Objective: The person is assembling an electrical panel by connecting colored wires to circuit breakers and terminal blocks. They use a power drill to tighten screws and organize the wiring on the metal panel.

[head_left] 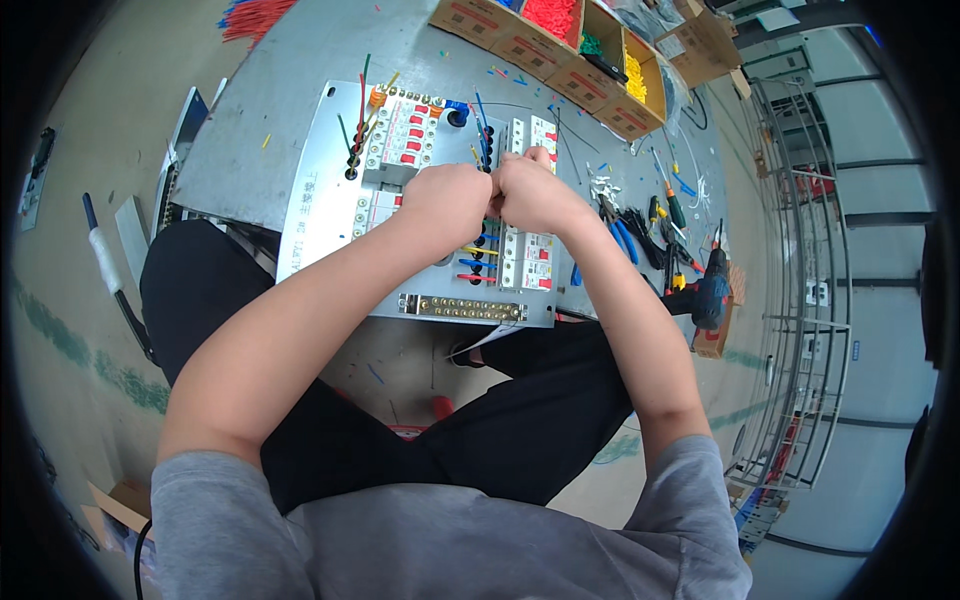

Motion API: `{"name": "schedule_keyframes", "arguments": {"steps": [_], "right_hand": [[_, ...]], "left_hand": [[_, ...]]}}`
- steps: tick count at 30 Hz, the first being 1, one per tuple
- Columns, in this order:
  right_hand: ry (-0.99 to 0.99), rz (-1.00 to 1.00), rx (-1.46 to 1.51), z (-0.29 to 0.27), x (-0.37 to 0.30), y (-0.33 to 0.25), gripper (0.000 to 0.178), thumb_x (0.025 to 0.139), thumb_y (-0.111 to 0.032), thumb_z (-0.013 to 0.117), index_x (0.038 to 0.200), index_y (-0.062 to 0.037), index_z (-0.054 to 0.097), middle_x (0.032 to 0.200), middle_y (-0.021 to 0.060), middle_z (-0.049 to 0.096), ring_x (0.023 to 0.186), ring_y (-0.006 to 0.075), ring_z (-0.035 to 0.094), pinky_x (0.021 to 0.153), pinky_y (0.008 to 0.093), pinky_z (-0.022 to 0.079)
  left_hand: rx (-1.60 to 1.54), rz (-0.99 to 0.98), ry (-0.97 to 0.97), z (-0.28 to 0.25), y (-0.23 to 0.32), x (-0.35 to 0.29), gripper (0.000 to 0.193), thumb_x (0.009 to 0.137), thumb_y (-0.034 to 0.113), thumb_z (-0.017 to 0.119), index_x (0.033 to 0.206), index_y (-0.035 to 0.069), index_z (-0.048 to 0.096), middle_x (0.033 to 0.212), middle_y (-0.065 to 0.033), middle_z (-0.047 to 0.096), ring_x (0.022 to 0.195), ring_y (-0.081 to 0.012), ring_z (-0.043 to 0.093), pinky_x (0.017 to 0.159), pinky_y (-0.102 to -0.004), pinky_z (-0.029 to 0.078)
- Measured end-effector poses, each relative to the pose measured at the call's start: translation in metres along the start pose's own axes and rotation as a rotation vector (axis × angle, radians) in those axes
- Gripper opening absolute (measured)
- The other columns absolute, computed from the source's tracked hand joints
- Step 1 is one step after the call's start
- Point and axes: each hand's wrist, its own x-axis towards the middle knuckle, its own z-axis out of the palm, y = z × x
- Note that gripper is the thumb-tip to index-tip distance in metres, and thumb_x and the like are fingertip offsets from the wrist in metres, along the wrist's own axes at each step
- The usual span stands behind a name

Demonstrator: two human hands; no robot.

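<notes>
A light metal mounting panel (312,215) lies before me at the table's front edge, fitted with circuit breakers. My left hand (450,200) and my right hand (532,192) meet over its middle, both with curled fingers. Whatever is between the fingertips is hidden by the hands. Beside my right hand runs a column of white breakers (526,265) with red parts. Beyond my left hand sits another bank of breakers (405,135) with red switches. Short coloured wires (478,262) come out of black-rimmed holes next to the right column. A brass terminal bar (465,308) lines the near edge.
Cardboard boxes (580,85) of red, green and yellow small parts stand at the back. Right of the panel lie blue-handled pliers (622,240), screwdrivers (672,200) and a cordless drill (708,290). Wire scraps dot the grey table (245,150). Red wires (255,18) lie at the far left.
</notes>
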Motion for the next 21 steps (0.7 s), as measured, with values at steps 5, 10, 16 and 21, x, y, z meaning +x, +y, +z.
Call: {"name": "schedule_keyframes", "arguments": {"steps": [5,10,16,21], "right_hand": [[-0.029,-0.015,-0.005,-0.003,0.001,-0.001,0.022,0.081,0.0,0.074,0.088,-0.0149,0.089,0.083,0.0043,0.081,0.099,0.022,0.072,0.111,0.0426,0.033],[-0.027,-0.087,0.151,-0.009,-0.007,0.011,0.01,0.095,-0.005,0.073,0.099,-0.0075,0.081,0.092,0.0108,0.075,0.106,0.0267,0.066,0.114,0.0432,0.034],[0.236,0.054,0.547,-0.026,-0.066,0.007,0.021,0.104,0.001,0.063,0.118,-0.0001,0.078,0.111,0.0133,0.079,0.11,0.0274,0.074,0.097,0.039,0.057],[0.263,0.19,0.634,-0.022,-0.14,0.0,0.023,0.106,0.001,0.061,0.122,-0.0011,0.078,0.111,0.01,0.079,0.105,0.0193,0.072,0.097,0.0343,0.056]], "left_hand": [[-0.01,0.01,0.002,-0.005,-0.001,-0.004,0.013,0.082,0.006,0.078,0.094,0.001,0.082,0.097,-0.0186,0.079,0.094,-0.0379,0.08,0.082,-0.048,0.066],[-0.003,0.081,0.016,-0.006,-0.005,-0.008,0.01,0.083,0.006,0.074,0.087,-0.001,0.079,0.091,-0.0211,0.078,0.089,-0.0387,0.079,0.078,-0.0496,0.065],[0.076,0.281,0.154,0.007,-0.009,-0.016,0.012,0.089,0.006,0.068,0.096,0.001,0.078,0.102,-0.0169,0.077,0.094,-0.0362,0.079,0.082,-0.0496,0.065],[0.119,0.264,0.019,0.006,0.004,-0.01,0.018,0.095,0.007,0.063,0.103,0.002,0.078,0.106,-0.0153,0.075,0.096,-0.038,0.077,0.087,-0.0497,0.064]]}}
